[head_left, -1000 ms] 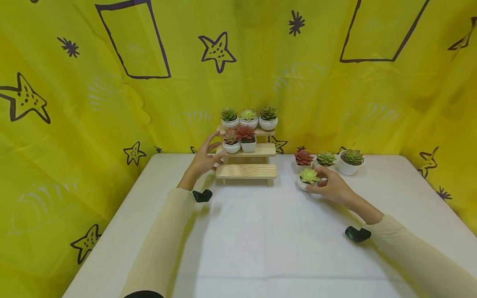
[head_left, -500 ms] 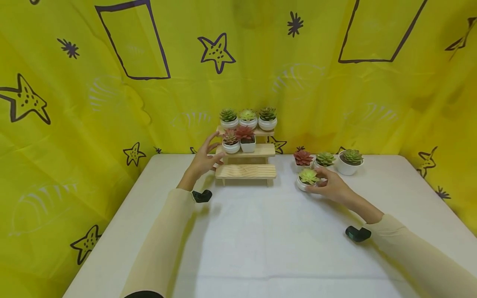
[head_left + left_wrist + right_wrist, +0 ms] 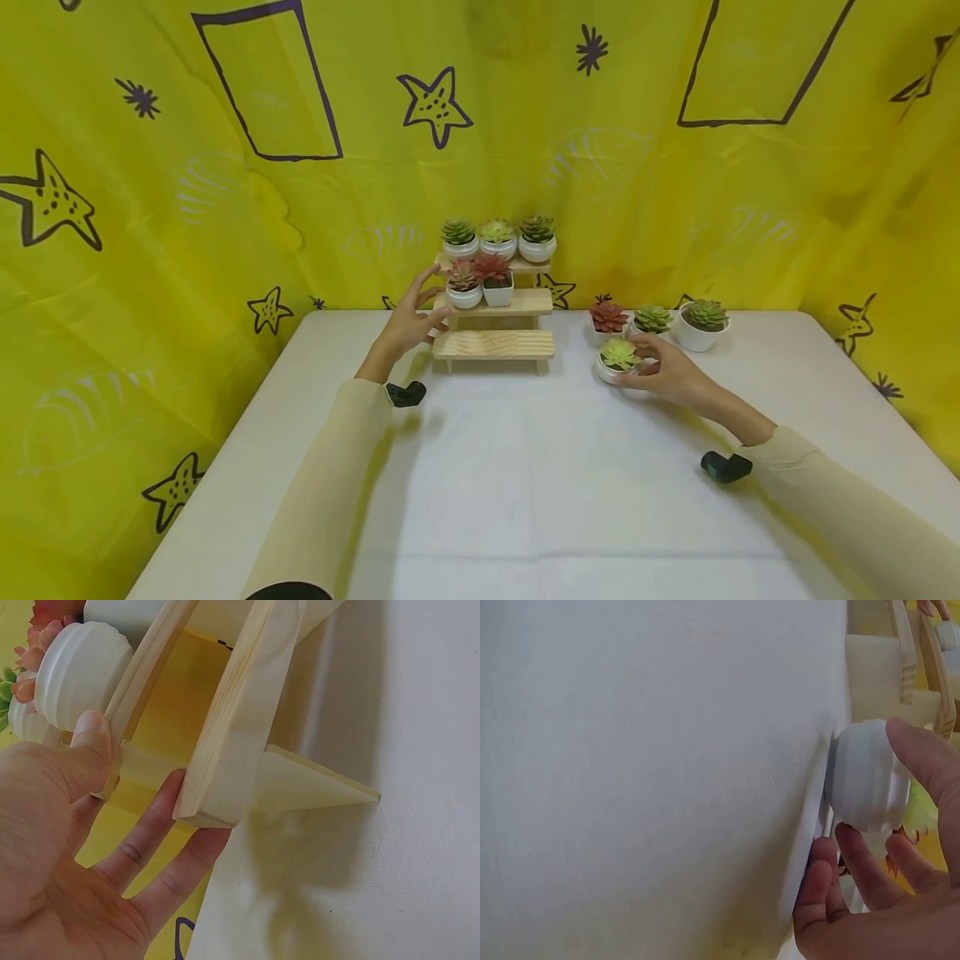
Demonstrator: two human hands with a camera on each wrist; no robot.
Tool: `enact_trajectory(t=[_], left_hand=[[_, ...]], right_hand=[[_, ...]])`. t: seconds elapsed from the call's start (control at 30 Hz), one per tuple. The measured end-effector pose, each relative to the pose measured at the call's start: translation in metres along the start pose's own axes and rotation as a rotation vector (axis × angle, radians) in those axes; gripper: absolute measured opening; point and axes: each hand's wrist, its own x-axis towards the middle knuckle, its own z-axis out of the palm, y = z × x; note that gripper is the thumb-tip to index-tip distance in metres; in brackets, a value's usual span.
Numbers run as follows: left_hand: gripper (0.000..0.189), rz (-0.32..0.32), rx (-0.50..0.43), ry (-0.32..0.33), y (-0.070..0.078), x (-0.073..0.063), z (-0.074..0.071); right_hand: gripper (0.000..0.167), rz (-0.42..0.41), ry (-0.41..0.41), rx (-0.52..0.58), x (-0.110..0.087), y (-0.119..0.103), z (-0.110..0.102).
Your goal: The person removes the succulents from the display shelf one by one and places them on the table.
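Note:
A three-tier wooden stand (image 3: 495,343) holds several potted succulents. At its left end, my left hand (image 3: 408,321) has spread, fairly straight fingers touching the shelf ends. In the left wrist view, the thumb (image 3: 91,742) lies at the middle shelf's end, and two fingertips meet the lowest shelf. Right of the stand, my right hand (image 3: 663,373) grips a light-green potted succulent (image 3: 617,357) by its round white pot. The right wrist view shows that white pot (image 3: 866,776) between thumb and fingers, very near the table surface; whether it touches is unclear.
Behind the gripped plant stand a red succulent (image 3: 607,318), a green succulent (image 3: 651,320) and another in a wider white pot (image 3: 701,329). Three plants line the top tier and two reddish ones the middle tier. A yellow patterned curtain (image 3: 360,200) borders the white table (image 3: 480,483).
The right wrist has shifted very slightly to the right, while the hand stays at the light-green succulent. The view has drifted a little. The left hand keeps its place at the stand.

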Motion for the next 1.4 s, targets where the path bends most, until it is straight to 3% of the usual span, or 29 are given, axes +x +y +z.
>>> enact_trajectory(t=[0.4,0.93,1.27,1.4], left_hand=[[0.077,-0.010,-0.018,-0.006,-0.001,0.000,-0.002],[0.077,0.017,-0.013,-0.003,-0.001,-0.001,-0.001],[0.078,-0.001,-0.014,-0.020,0.005,-0.002,-0.002],[0.078,0.004,-0.011,-0.020,0.000,0.000,-0.002]], right_hand=[[0.087,-0.011,-0.059,0.022,-0.005,-0.005,-0.018],[0.081,-0.043,-0.017,0.027,-0.018,-0.021,-0.040],[0.079,-0.090,-0.006,-0.013,-0.015,-0.039,-0.047],[0.077,-0.112,-0.006,-0.026,-0.011,-0.049,-0.050]])
